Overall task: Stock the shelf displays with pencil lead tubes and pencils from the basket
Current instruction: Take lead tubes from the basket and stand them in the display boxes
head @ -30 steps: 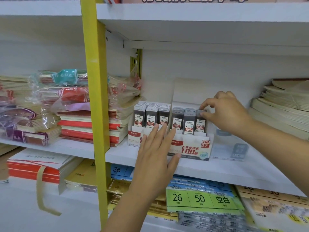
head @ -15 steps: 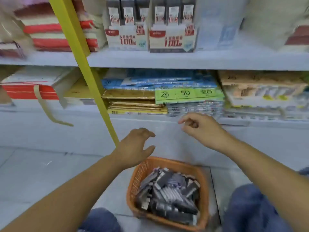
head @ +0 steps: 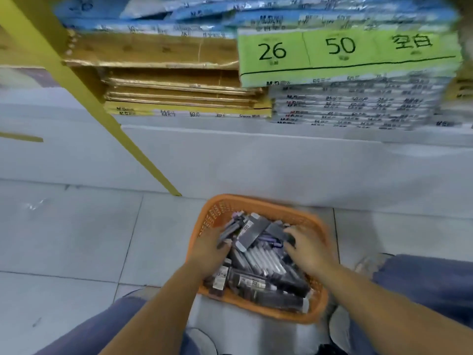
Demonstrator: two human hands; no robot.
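Note:
An orange basket stands on the floor tiles between my knees, filled with several dark grey and purple pencil lead tubes. Both hands are inside it. My left hand is at the basket's left side, with its fingers and thumb curled round a dark tube that sticks up and away from it. Over the right half of the pile, my right hand pinches a dark grey tube at its fingertips. The picture is blurred. The shelf displays are out of view.
A slanting yellow shelf post meets the floor left of the basket. On the lowest shelf lie gold paper packs and packs with a green label. My knees in blue trousers flank the basket.
My view has dropped from the shelf displays to the floor. Both hands came down from the shelf into the basket and closed on tubes.

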